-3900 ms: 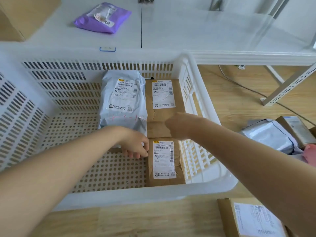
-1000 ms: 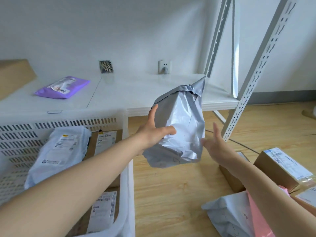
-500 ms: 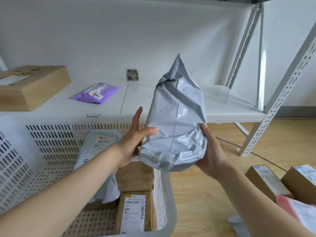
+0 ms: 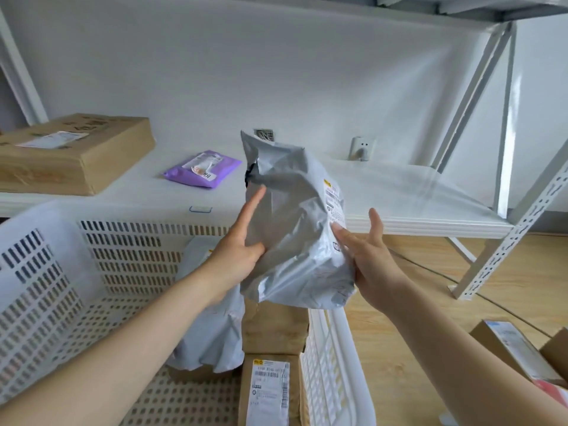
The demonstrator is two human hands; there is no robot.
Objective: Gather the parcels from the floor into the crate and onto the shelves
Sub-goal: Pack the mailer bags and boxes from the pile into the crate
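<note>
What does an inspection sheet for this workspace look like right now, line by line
Surface: wooden floor; white shelf above it.
Job's things: grey mailer held upright above the crate's right wall; white crate holds another grey bag and labelled cardboard parcels; boxes on the floor at right.
Clutter: large cardboard box and purple pouch on the shelf.
Grippers: left hand and right hand press flat on the mailer's sides.
Cables: one cable along the floor.
Surroundings: white wall, wall socket, perforated rack uprights.

The grey parcel [image 4: 289, 229] is crinkled, slightly glossy plastic film with a paper label. At eight o'clock, the crate [image 4: 46, 272] is perforated white plastic; the floor [image 4: 430, 302] at four o'clock looks like smooth wood, the shelf [image 4: 399, 195] glossy white.
</note>
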